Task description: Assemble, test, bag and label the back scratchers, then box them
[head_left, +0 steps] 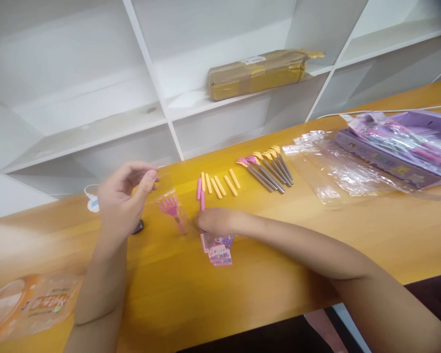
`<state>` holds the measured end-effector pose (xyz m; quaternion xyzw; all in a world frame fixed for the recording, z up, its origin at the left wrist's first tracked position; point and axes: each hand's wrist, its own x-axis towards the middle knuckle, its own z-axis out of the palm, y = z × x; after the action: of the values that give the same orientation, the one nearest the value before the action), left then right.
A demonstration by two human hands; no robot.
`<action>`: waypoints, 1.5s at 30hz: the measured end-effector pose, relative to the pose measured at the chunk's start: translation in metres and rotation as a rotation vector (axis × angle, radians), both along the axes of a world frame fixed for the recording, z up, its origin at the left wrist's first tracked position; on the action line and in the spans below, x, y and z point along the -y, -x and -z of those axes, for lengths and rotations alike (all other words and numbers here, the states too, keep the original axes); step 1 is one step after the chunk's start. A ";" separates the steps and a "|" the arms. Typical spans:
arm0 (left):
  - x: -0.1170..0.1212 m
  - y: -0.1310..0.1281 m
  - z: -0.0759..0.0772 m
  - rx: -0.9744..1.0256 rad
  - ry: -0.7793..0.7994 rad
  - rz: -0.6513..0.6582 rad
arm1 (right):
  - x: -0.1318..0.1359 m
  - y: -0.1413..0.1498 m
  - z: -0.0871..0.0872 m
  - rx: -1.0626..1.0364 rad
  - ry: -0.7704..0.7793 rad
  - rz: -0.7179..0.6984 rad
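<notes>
Pinched clear plastic bag (166, 185) around pink rake-headed tool (172, 210), left hand (122, 196) half-open; curled right hand (217, 222) at small pink printed cards (221, 258), could not tell hold. Needed steady bag, light fingertips.

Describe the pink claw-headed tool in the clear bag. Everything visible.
The pink claw-headed tool has a rake-like head with several prongs, apparently plastic, and a short, slim handle that ends in pink. It lies at a slant, prongs toward the shelving, handle end toward the near edge of the table. Thin, see-through film of the clear bag surrounds it; the left hand holds the bag's far end. Blur hides finer detail.
</notes>
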<state>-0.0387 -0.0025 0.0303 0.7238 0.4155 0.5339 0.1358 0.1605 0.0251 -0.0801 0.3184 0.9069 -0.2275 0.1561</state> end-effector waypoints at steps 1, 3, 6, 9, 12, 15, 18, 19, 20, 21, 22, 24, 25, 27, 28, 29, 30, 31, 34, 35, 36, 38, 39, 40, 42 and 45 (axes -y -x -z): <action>0.000 0.000 0.000 -0.002 0.000 -0.004 | 0.000 0.000 0.000 0.010 0.022 -0.011; 0.000 0.000 0.000 0.001 -0.001 -0.009 | -0.002 -0.001 0.001 0.021 0.067 -0.046; 0.001 -0.001 0.000 0.023 -0.009 -0.001 | -0.008 -0.007 0.002 -0.040 0.127 -0.062; 0.003 -0.003 -0.001 0.055 -0.016 0.017 | -0.013 -0.019 -0.007 -0.200 0.171 0.008; 0.004 -0.005 -0.002 0.083 -0.021 0.027 | -0.011 -0.038 -0.028 -0.349 0.092 0.039; 0.005 -0.004 -0.002 0.103 0.004 0.049 | -0.002 -0.061 -0.057 -0.541 -0.046 0.045; 0.005 -0.001 -0.002 0.118 0.051 0.074 | 0.012 -0.075 -0.088 -0.816 -0.275 0.091; 0.005 0.000 -0.001 0.122 0.063 0.076 | 0.016 -0.076 -0.098 -0.908 -0.383 0.115; 0.005 0.001 -0.001 0.123 0.074 0.075 | 0.021 -0.074 -0.107 -0.991 -0.483 0.140; 0.005 0.002 -0.001 0.125 0.082 0.074 | 0.025 -0.072 -0.115 -1.061 -0.553 0.163; 0.005 0.003 -0.001 0.126 0.087 0.072 | 0.028 -0.068 -0.122 -1.117 -0.588 0.181; 0.006 0.005 -0.001 0.128 0.093 0.070 | 0.033 -0.057 -0.132 -1.200 -0.574 0.179; 0.007 0.005 -0.001 0.129 0.098 0.073 | 0.035 -0.052 -0.135 -1.234 -0.548 0.169; 0.008 0.006 -0.001 0.135 0.109 0.089 | 0.035 -0.042 -0.137 -1.298 -0.502 0.157; 0.009 0.006 -0.002 0.139 0.114 0.102 | 0.035 -0.038 -0.137 -1.324 -0.483 0.161; 0.009 0.006 -0.002 0.146 0.118 0.115 | 0.034 -0.034 -0.135 -1.343 -0.466 0.170; 0.010 0.006 -0.002 0.152 0.117 0.127 | 0.033 -0.031 -0.133 -1.353 -0.449 0.180; 0.010 0.006 -0.002 0.157 0.113 0.133 | 0.032 -0.030 -0.131 -1.354 -0.435 0.185; 0.011 0.005 -0.003 0.156 0.105 0.138 | 0.028 -0.028 -0.126 -1.324 -0.431 0.180; 0.011 0.005 -0.004 0.151 0.108 0.140 | 0.027 -0.028 -0.124 -1.313 -0.439 0.174; 0.012 0.005 -0.004 0.147 0.110 0.144 | 0.025 -0.028 -0.124 -1.305 -0.448 0.169; 0.012 0.006 -0.004 0.143 0.111 0.155 | 0.021 -0.028 -0.122 -1.299 -0.466 0.163; 0.012 0.006 -0.004 0.142 0.110 0.159 | 0.020 -0.029 -0.122 -1.298 -0.472 0.161; 0.012 0.006 -0.004 0.140 0.107 0.161 | 0.018 -0.029 -0.122 -1.296 -0.476 0.159; 0.012 0.007 -0.004 0.137 0.099 0.159 | 0.017 -0.029 -0.121 -1.291 -0.480 0.155; 0.012 0.007 -0.004 0.131 0.086 0.153 | 0.015 -0.030 -0.121 -1.281 -0.483 0.155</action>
<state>-0.0458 -0.0141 0.0344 0.7105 0.3719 0.5498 0.2337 0.1908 0.0097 0.0411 0.2107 0.8202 -0.1727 -0.5029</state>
